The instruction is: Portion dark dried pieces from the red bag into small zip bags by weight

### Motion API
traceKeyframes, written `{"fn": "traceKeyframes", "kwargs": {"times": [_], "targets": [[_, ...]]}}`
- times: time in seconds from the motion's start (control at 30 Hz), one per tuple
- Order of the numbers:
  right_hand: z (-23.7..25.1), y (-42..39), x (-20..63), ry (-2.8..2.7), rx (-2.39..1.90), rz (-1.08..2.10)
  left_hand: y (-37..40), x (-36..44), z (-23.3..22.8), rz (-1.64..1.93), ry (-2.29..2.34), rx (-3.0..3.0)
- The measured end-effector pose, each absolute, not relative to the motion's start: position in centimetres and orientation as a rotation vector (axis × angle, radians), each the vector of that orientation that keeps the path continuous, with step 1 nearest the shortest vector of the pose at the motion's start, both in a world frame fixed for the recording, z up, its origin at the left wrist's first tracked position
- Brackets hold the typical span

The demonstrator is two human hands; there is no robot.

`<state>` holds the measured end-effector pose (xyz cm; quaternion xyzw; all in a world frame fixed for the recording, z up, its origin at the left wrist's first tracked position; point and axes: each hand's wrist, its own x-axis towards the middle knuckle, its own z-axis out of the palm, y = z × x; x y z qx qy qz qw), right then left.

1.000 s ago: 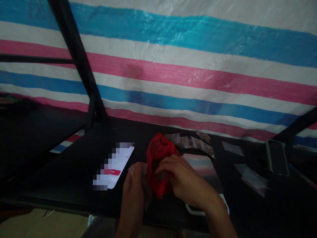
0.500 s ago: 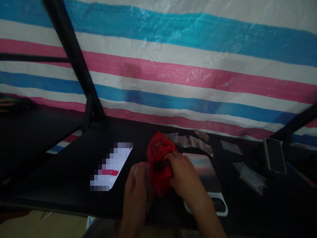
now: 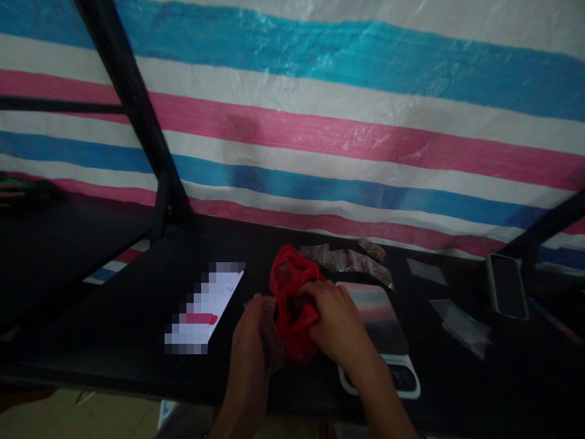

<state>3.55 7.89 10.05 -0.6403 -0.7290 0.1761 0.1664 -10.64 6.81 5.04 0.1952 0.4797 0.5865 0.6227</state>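
Observation:
A red plastic bag [image 3: 292, 271] stands open on the black table, its inside dark. My right hand [image 3: 336, 320] reaches in at its right side, fingers closed and their tips hidden in the opening. My left hand [image 3: 249, 332] is closed on a clear zip bag [image 3: 270, 332] at the red bag's left side; what the zip bag holds is hard to make out. Just right of the red bag, partly under my right forearm, lies a white kitchen scale [image 3: 379, 317] with a shiny plate and a dark display.
Several small filled zip bags [image 3: 356, 262] lie behind the scale. Flat clear bags [image 3: 464, 326] and a phone [image 3: 507, 286] are at the right. A partly blurred white sheet or screen [image 3: 212, 308] lies left. Black posts [image 3: 137, 110] stand before a striped tarp [image 3: 320, 134].
My right hand's fingers have shifted slightly at the bag's mouth. The left hand has turned a little with the zip bag, and the red bag's rim has changed shape.

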Motion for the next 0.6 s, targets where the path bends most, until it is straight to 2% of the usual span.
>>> {"fn": "traceKeyframes", "kwargs": {"times": [0.6], "targets": [[9.0, 8.1, 3.3, -2.004, -1.702, 0.61, 7.2, -10.6, 7.3, 1.261, 0.987, 0.259]]}}
